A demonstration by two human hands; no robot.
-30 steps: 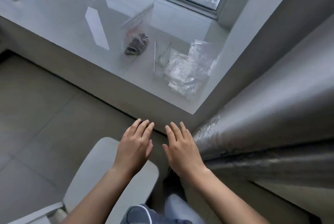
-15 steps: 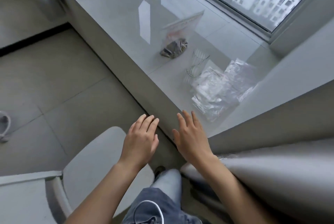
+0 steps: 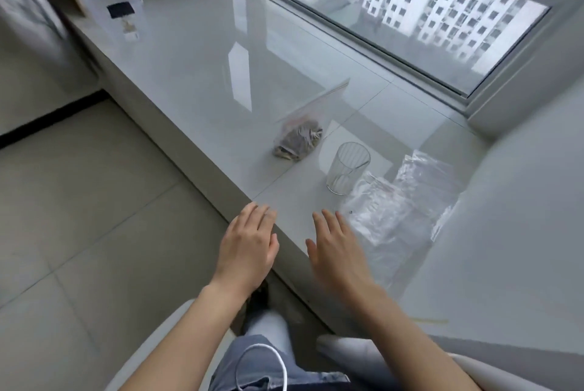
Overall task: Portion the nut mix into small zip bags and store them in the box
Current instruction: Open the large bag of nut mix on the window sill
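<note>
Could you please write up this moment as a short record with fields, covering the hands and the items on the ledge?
surface: glossy window ledge
left hand: open, at the ledge edge, holding nothing
right hand: open, above the ledge, holding nothing
nut mix bag: on the ledge, nuts at its bottom
glass cup: upright, looks empty
small zip bags: empty pile right of the cup
portioning: not started

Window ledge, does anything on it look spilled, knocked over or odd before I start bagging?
Nothing stands out. The nut mix bag sits propped with its nuts inside, the glass cup is upright and looks empty, and the small zip bags lie in a loose pile.
</note>
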